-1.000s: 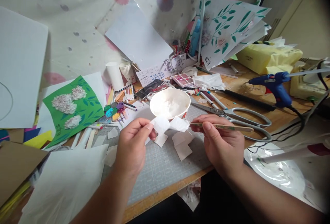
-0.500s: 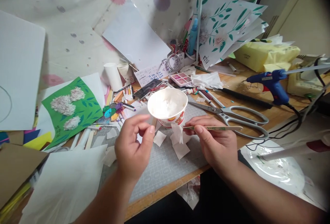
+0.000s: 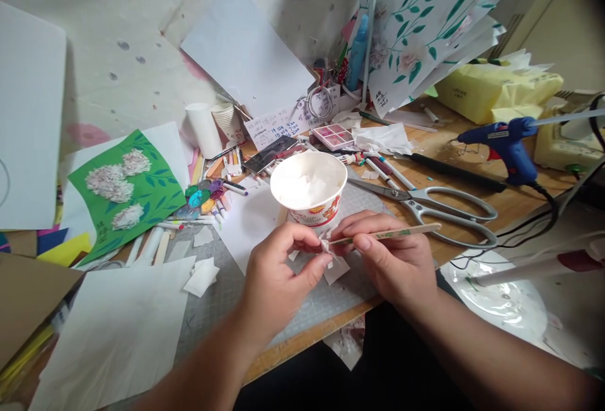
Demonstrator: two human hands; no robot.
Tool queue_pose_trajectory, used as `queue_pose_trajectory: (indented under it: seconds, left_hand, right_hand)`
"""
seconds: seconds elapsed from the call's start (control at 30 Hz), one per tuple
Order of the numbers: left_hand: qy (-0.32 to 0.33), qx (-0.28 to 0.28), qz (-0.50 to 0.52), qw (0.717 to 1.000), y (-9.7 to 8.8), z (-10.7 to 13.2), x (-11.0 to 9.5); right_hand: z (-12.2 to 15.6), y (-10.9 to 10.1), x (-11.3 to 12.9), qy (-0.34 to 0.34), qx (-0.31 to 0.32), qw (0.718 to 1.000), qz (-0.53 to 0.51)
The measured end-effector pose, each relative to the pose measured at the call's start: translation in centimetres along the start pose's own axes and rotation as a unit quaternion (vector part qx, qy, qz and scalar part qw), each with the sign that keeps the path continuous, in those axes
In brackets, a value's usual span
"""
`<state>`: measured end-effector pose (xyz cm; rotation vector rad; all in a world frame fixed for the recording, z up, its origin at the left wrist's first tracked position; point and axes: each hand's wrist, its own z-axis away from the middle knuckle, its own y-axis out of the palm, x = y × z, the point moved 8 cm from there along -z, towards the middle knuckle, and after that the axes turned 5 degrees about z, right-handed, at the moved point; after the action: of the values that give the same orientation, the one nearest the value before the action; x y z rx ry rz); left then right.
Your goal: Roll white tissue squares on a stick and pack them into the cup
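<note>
left hand (image 3: 286,269) pinches crumpled white tissue scrap (image 3: 325,245) at tip of thin pale wooden stick (image 3: 411,231) in right hand (image 3: 399,263) | scrap seemingly half-shaped — before white red-printed paper bowl (image 3: 312,215) | left: flat white squares (image 3: 201,277) on grey gridded mat (image 3: 309,316)

the bowl (image 3: 325,209) bars the way ahead, scissors (image 3: 414,208) the right; bare mat (image 3: 212,311) leaves room near left.
</note>
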<state>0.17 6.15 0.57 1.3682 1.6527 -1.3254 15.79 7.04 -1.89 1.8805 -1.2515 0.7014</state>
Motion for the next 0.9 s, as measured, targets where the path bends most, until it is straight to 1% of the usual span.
queue_pose_trajectory:
  seconds: [0.1, 0.2, 0.33, 0.47, 0.67, 0.9]
  left_hand:
    - [-0.036, 0.002, 0.03, 0.999, 0.0, -0.1, 0.5]
    - [-0.058, 0.001, 0.047, 0.997, 0.0, -0.3, 1.0]
    - [-0.089, -0.008, 0.072, 0.993, -0.2, -0.4, 1.5]
    - [-0.119, -0.009, 0.098, 0.988, -0.1, -0.6, 1.7]
    - [-0.127, -0.008, 0.114, 0.985, -0.1, -0.7, 1.7]
    - [-0.13, -0.006, 0.124, 0.984, -0.1, -0.6, 2.0]
  right_hand:
    - [0.0, 0.1, -0.2, 0.017, 0.003, 1.0, -0.016]
    - [-0.1, 0.1, 0.0, 0.022, 0.006, 1.0, -0.008]
    - [-0.2, 0.3, 0.2, 0.018, 0.016, 1.0, -0.005]
    - [-0.2, 0.4, 0.1, 0.018, 0.022, 1.0, -0.006]
    - [-0.1, 0.2, -0.2, 0.012, 0.011, 1.0, 0.002]
    - [-0.2, 0.3, 0.1, 0.003, 0.021, 1.0, 0.01]
